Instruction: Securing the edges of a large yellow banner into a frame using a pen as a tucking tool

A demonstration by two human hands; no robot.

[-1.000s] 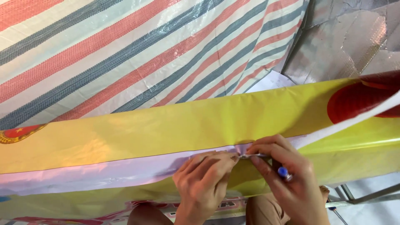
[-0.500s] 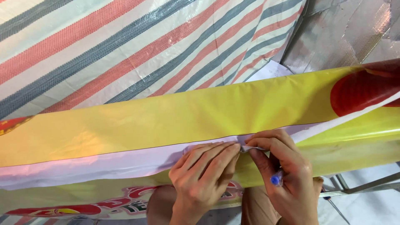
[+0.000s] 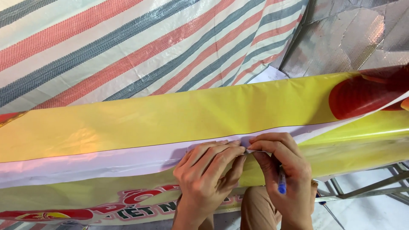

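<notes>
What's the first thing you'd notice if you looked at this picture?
The big shiny yellow sheet stretching across the middle, with a red shape at its right end. Below centre, the left hand and right hand pinch its white edge, a blue pen tucked in the right hand. Above hangs a red, grey and white striped tarp.

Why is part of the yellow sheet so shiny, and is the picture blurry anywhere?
Head view: light glares off the glossy yellow banner, brightest near its left fold; the left hand and right hand look sharp; the silvery foil gleams dully.
</notes>
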